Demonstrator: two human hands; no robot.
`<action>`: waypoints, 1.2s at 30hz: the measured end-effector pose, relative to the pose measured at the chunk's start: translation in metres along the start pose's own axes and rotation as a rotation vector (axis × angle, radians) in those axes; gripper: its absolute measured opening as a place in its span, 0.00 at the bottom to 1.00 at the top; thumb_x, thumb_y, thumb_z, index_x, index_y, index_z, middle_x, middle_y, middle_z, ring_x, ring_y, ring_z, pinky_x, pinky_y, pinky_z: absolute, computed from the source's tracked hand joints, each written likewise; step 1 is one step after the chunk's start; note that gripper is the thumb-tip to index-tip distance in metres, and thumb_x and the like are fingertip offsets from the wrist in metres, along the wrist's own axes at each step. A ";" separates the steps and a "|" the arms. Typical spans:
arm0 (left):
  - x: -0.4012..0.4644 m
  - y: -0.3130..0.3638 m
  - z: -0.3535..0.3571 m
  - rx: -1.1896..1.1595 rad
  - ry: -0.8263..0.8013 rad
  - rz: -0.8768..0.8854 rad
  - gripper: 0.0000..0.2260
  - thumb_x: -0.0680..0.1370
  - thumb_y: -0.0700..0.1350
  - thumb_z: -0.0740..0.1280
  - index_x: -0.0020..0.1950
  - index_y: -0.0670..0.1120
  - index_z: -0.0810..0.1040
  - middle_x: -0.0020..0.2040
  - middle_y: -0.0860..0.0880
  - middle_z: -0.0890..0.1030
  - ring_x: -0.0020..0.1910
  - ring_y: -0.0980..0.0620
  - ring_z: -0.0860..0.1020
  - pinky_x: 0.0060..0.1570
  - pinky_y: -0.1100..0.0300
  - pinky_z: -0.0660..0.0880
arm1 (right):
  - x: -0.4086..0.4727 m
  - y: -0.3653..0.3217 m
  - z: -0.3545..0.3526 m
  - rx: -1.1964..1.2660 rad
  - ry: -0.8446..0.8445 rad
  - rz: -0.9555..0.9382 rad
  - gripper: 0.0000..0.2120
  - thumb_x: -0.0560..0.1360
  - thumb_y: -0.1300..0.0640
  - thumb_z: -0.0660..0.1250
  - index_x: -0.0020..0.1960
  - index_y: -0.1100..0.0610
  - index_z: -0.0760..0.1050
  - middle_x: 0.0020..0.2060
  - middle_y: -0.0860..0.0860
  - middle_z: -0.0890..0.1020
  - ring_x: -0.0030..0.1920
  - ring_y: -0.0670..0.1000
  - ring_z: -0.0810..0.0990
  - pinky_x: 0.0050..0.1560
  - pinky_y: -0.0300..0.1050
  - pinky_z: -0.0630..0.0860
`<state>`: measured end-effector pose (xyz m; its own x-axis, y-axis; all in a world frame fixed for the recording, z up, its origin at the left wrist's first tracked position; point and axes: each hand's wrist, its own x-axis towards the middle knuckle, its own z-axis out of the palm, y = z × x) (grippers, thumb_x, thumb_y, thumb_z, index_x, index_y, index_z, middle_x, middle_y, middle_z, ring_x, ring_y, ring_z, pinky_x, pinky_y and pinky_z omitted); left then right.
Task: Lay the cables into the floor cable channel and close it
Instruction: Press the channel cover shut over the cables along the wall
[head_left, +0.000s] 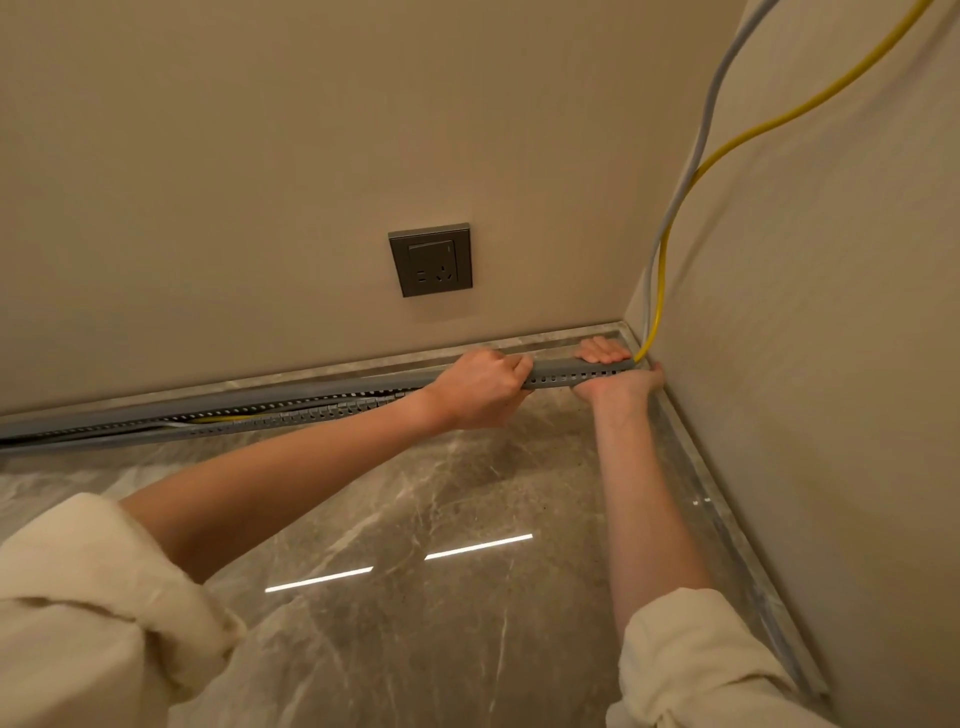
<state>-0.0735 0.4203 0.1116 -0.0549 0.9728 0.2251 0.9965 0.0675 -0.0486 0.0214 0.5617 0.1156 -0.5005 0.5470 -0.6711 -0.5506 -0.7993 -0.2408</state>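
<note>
Your left hand (485, 387) and right hand (618, 371) clamp the springy channel cover (558, 371); next, press at 9 o'clock.

A dark grey wall socket (430, 260) sits on the beige back wall (208, 182), above a pale stone skirting strip (322, 370). The glossy marble floor (441, 519) shows two bright streaks of reflected light (400, 564). A second beige wall (831, 364) meets the first in the corner at right.

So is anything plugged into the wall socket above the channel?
No, the wall socket shows bare slots; the yellow cable and grey cable run down the corner into the cable channel instead.
</note>
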 end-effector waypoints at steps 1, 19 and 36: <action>0.000 -0.002 0.002 -0.023 -0.015 -0.035 0.11 0.78 0.45 0.61 0.52 0.38 0.76 0.42 0.39 0.82 0.36 0.38 0.79 0.32 0.50 0.72 | 0.011 -0.001 -0.004 0.084 -0.039 0.026 0.30 0.75 0.35 0.45 0.24 0.55 0.58 0.17 0.49 0.60 0.19 0.48 0.58 0.23 0.34 0.54; -0.052 -0.066 0.024 -0.343 -0.245 -0.465 0.11 0.73 0.50 0.70 0.48 0.42 0.79 0.44 0.43 0.83 0.42 0.43 0.79 0.39 0.51 0.73 | 0.057 -0.011 -0.022 -0.002 -0.052 -0.093 0.20 0.72 0.38 0.59 0.40 0.55 0.73 0.36 0.53 0.79 0.36 0.52 0.78 0.42 0.40 0.76; -0.038 -0.039 0.056 -0.316 -0.134 -0.564 0.12 0.74 0.49 0.69 0.52 0.43 0.77 0.51 0.43 0.82 0.51 0.42 0.78 0.45 0.50 0.73 | 0.059 0.020 -0.048 -1.335 0.151 -0.366 0.13 0.77 0.49 0.63 0.48 0.60 0.71 0.28 0.52 0.74 0.24 0.48 0.69 0.22 0.40 0.62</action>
<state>-0.1134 0.3933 0.0503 -0.5607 0.8280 0.0089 0.7821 0.5261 0.3339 0.0132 0.5665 0.0372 -0.3446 0.8106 -0.4735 0.4564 -0.2961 -0.8391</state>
